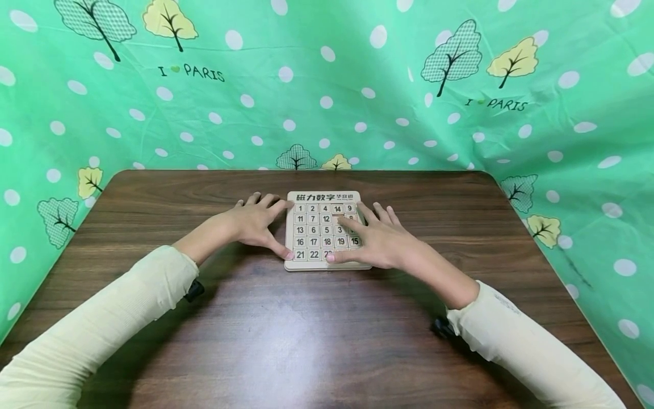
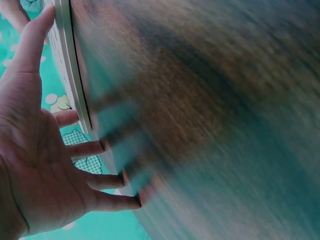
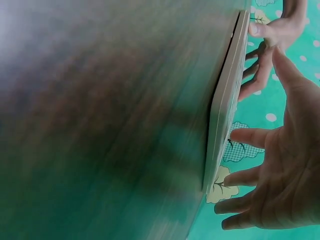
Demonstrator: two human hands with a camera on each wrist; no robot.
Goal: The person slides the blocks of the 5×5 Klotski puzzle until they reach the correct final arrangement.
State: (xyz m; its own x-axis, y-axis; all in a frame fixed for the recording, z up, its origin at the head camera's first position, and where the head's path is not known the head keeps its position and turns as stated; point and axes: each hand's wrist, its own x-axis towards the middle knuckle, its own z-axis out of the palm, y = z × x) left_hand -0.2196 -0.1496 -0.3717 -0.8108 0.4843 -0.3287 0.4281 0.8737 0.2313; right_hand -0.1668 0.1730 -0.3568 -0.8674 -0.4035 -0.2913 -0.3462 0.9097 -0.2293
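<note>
A light wooden number sliding puzzle (image 1: 320, 230) lies flat on the table in the head view, its numbered tiles in rows under a printed title strip. My left hand (image 1: 254, 223) is spread at its left side. The left thumb touches the lower left corner and the index finger the upper left edge; the other fingertips rest on the table. Over the right part of the puzzle reaches my right hand (image 1: 385, 241), fingers spread. Its index fingertip is on the tiles below 14, and its thumb lies over the bottom row. Some right-hand tiles are hidden beneath it.
The dark wooden table (image 1: 286, 335) extends around the puzzle. Behind and at both sides hangs a green cloth (image 1: 327, 130) with white dots and printed trees. Dark wrist devices show at both cuffs.
</note>
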